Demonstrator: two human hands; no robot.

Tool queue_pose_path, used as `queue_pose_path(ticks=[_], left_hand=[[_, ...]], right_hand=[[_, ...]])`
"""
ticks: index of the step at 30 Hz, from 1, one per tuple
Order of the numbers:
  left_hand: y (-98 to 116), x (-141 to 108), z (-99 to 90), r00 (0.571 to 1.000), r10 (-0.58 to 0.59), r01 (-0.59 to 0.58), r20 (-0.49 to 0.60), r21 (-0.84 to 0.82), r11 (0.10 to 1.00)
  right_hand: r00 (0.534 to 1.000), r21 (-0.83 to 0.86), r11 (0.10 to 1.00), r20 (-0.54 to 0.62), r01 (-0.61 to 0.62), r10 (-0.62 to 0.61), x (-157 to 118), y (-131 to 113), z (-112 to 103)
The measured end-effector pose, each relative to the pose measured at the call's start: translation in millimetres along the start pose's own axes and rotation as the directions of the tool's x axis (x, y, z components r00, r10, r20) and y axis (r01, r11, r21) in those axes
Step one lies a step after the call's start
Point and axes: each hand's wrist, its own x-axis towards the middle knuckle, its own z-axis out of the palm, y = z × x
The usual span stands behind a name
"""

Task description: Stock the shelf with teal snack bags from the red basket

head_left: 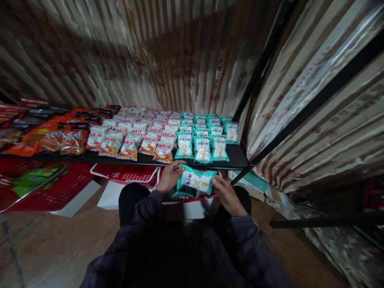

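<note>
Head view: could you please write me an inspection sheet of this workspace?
Surface: black shelf, carrying rows of snack packets.
Job's things: one teal-and-white packet, held in front of the shelf; similar standing packets at the shelf's right end.
Clutter: white-and-red packets and orange packets further left; a red basket below at left, with green packaging in it.
Hands: left hand and right hand hold opposite ends of the same packet.
Cables: nothing clearly seen.
Surroundings: striped curtain behind, brown floor below; dim light.
</note>
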Motion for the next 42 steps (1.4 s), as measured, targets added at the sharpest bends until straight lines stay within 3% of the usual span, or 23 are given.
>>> queue_pose_path(ticks=[5, 14, 19, 25, 28, 34, 42], left_hand=[[7.8, 2.8, 5.4, 0.999, 0.017, -0.02, 0.049, 0.067, 0.998], [4.3, 4.1, 9.2, 0.997, -0.071, 0.071, 0.007, -0.097, 0.993], [-3.0, -3.3, 9.5, 0.992, -0.116, 0.112, -0.042, -0.076, 0.991], [-11.3, -5.2, 16.2, 0.976, -0.151, 0.125, -0.158, -0.165, 0.978], [-12.0, -0.6, 15.5, 0.973, -0.111, 0.097, -0.205, -0.078, 0.992], [-4.0, 9.8, 13.8, 0.972, 0.09, -0.023, -0.219, 0.29, 0.957], [9.7, 17.0, 15.1, 0.984, 0.142, -0.09, -0.107, 0.392, 0.916]], right_hand=[[0.99, -0.007, 1.0, -0.137, -0.029, 0.028, 0.6, 0.0, 6.6], [0.969, 0.151, 0.988, -0.241, -0.016, 0.053, -0.7, 10.1, 7.7], [0.938, 0.201, 0.979, -0.335, -0.017, 0.085, -2.2, 9.3, 9.5], [0.939, 0.208, 0.978, -0.327, -0.035, 0.103, -5.4, 12.3, 14.5], [0.938, 0.211, 0.977, -0.327, -0.043, 0.112, -8.8, 18.4, 15.2], [0.946, 0.247, 0.968, -0.303, -0.043, 0.119, -18.0, 28.6, 16.2], [0.956, 0.244, 0.968, -0.267, -0.056, 0.123, -24.2, 28.3, 8.3]])
